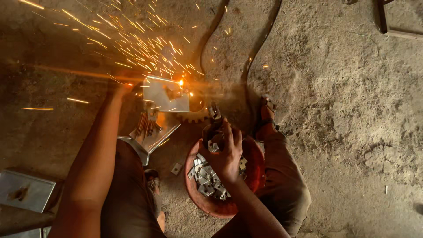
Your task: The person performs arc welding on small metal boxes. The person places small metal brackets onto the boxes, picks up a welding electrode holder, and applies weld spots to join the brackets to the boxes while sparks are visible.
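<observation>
Two hands busy: right hand [225, 152] gripping upright grinder [214, 128], left hand [120, 88] blurred, grip unclear.

No packages, no labels, no signs, no screens anywhere in view

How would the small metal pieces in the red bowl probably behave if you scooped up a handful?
The small metal pieces look flat, square and rigid, so they would probably not bend. Heaped loosely in the red bowl, they would likely slide and spill between fingers. Their cut edges may be sharp. The right hand rests over them.
</observation>
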